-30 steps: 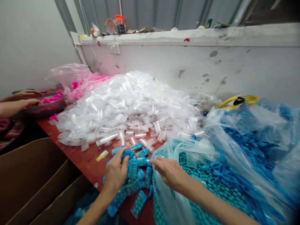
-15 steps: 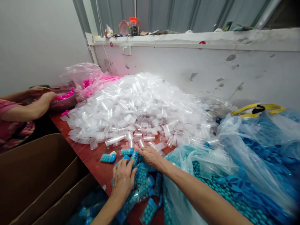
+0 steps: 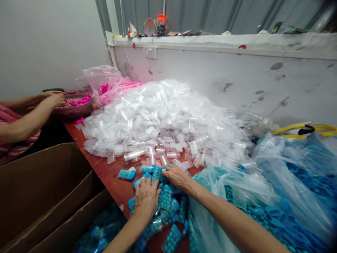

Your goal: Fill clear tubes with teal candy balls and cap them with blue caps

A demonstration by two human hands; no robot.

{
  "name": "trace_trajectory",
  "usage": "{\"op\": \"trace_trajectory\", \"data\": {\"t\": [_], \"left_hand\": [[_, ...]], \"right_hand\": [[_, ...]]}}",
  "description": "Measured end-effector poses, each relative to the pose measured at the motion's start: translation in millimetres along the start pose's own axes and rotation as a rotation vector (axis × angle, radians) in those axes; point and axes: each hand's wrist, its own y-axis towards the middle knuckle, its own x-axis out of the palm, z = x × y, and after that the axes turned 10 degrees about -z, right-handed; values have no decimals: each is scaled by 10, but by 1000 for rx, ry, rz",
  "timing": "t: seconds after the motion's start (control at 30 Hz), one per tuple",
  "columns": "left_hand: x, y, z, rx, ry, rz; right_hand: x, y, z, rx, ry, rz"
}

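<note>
My left hand point(image 3: 146, 197) lies palm down, fingers spread, over a heap of small clear tubes with blue caps and turquoise beads point(image 3: 165, 198) inside. Just to its right, my right hand point(image 3: 178, 177) has its fingers curled on one bead-filled tube point(image 3: 167, 167) at the far side of the heap; its palm side is hidden. A single filled tube point(image 3: 126, 174) lies apart on the red tabletop to the left of my hands. Another filled tube point(image 3: 172, 239) rests near the front edge.
Behind my hands rises a big mound of empty clear tubes point(image 3: 168, 112). Plastic bags of turquoise beads and blue parts point(image 3: 279, 218) fill the right. At left stand an open cardboard box point(image 3: 47, 179) and a co-worker's hands point(image 3: 54, 98) over a bowl point(image 3: 76, 111) with pink pieces.
The view has turned slightly left, so the scene appears shifted rightward. My right fingers are now on a filled tube at the heap's far side. My left hand stays over the heap.
</note>
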Motion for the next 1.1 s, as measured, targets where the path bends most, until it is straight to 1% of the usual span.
{"op": "trace_trajectory", "data": {"t": [0.13, 0.33, 0.43, 0.53, 0.63, 0.7, 0.77, 0.9, 0.97, 1.03, 1.1], "left_hand": [[-31, -1, 26, -12, -11, -16], [-72, 50, 48, -19, -57, -47], [-84, 114, 7, -23, -132, -91], [-104, 180, -57, -12, -217, -147], [-110, 227, -119, 25, -310, -151], [-100, 249, -153, 46, -425, -132], [-88, 269, -181, 67, -602, -120], [-108, 312, -210, 141, -956, -143], [-148, 326, -197, 177, -1050, -128], [-197, 327, -155, 197, -1122, -118], [-249, 313, -77, 195, -1228, -148]], "right_hand": [[-103, -29, 0, -29, -63, 1], [-361, -51, -37, -75, -176, 29], [-475, -48, -76, -117, -206, 63], [-549, -50, -121, -154, -211, 68], [-584, -53, -142, -160, -191, 68], [-601, -58, -139, -157, -162, 66], [-626, -73, -130, -152, -128, 72], [-703, -151, -109, -88, -29, 108], [-729, -210, -99, -55, 60, 136], [-729, -280, -92, -49, 157, 191], [-709, -369, -96, -49, 238, 261]]}}
